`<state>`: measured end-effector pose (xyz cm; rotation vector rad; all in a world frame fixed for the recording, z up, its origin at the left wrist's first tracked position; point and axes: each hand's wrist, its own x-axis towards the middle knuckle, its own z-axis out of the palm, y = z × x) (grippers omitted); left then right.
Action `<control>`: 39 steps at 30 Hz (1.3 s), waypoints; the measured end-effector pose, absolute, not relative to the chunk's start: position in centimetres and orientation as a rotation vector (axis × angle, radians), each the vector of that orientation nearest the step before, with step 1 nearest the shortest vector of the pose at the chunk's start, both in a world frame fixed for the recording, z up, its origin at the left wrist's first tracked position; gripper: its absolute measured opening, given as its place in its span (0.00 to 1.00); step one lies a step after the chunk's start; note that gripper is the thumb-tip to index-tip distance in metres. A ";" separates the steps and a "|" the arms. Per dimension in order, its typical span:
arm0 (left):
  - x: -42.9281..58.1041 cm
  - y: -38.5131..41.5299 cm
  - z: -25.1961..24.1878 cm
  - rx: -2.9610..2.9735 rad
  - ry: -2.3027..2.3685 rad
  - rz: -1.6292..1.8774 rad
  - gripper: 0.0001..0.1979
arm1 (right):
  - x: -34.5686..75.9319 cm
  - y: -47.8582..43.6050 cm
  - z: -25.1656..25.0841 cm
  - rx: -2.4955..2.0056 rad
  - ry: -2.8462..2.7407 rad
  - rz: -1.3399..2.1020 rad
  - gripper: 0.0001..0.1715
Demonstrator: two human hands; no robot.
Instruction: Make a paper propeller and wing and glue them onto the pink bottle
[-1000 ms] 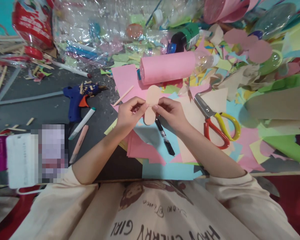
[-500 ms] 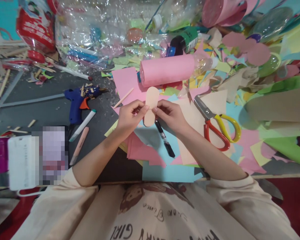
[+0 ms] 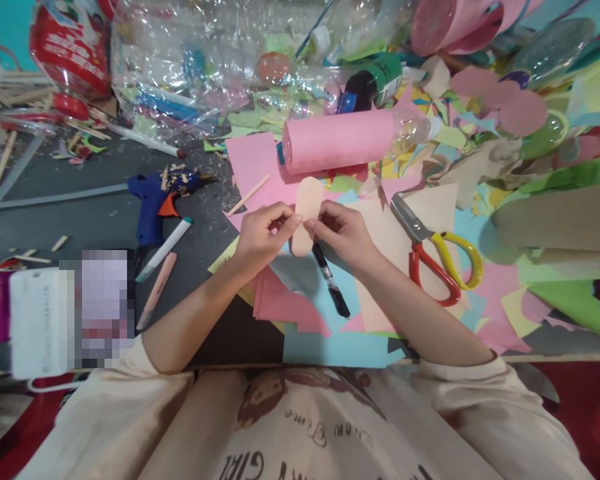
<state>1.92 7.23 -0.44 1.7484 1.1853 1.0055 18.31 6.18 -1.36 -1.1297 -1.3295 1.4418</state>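
Both hands pinch a peach-coloured paper cutout (image 3: 307,212) shaped like a long rounded oval, held upright above the table. My left hand (image 3: 263,233) grips its left edge with thumb and fingers closed. My right hand (image 3: 341,230) grips the right edge the same way. A black marker (image 3: 330,283) lies on blue paper just under my right hand. Pink folded paper (image 3: 285,303) lies below my left wrist.
Red and yellow scissors (image 3: 433,257) lie right of my hands. A bottle wrapped in pink paper (image 3: 337,139) lies behind them. A blue glue gun (image 3: 157,197), a white marker (image 3: 164,248) and a white device (image 3: 37,320) sit to the left. Paper scraps and plastic bottles crowd the back.
The cutout and both hands have shifted very slightly; the grip is the same and nothing else on the table has moved.
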 end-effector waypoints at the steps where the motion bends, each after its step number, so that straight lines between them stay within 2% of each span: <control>1: 1.9 7.2 -0.5 1.747 1.179 1.008 0.13 | 18.3 6.2 -1.4 -1.133 -1.340 1.440 0.27; 13: 2.0 7.4 -0.3 1.646 1.173 1.052 0.13 | 18.4 6.3 -1.4 -1.108 -1.358 1.390 0.25; 20: 2.0 7.3 -0.3 1.662 1.168 0.934 0.10 | 18.5 6.2 -1.6 -1.122 -1.364 1.430 0.24; 28: 2.0 7.3 -0.5 1.676 1.205 0.931 0.11 | 18.4 6.3 -1.2 -1.099 -1.361 1.438 0.25; 39: 1.8 6.9 -0.7 1.622 1.191 1.153 0.07 | 18.5 6.3 -1.3 -1.157 -1.244 1.299 0.26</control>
